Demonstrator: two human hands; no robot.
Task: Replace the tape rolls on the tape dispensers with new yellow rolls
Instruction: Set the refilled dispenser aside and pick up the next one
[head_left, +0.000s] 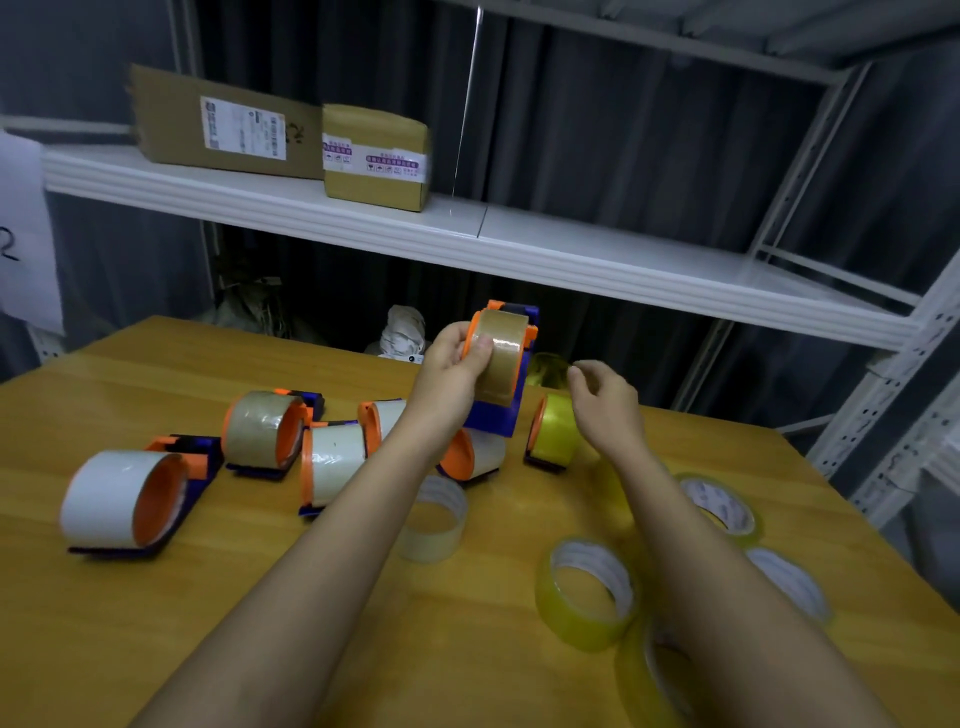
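Note:
My left hand (452, 358) holds a blue and orange tape dispenser (501, 415) up above the table, thumb on its brown tape roll (501, 353). My right hand (605, 400) hovers just to its right, fingers loosely curled and holding nothing. Behind that hand a dispenser with a yellow roll (553, 434) stands on the table. Several more dispensers with white or brown rolls (262, 428) lie to the left. Loose yellow rolls (589, 592) lie at the lower right; my right forearm partly covers them.
A loose clear roll (434, 519) lies between my forearms on the wooden table (104, 623). A white metal shelf (519, 244) with two cardboard parcels (374, 156) runs behind the table. A rack upright (893, 415) stands at the right.

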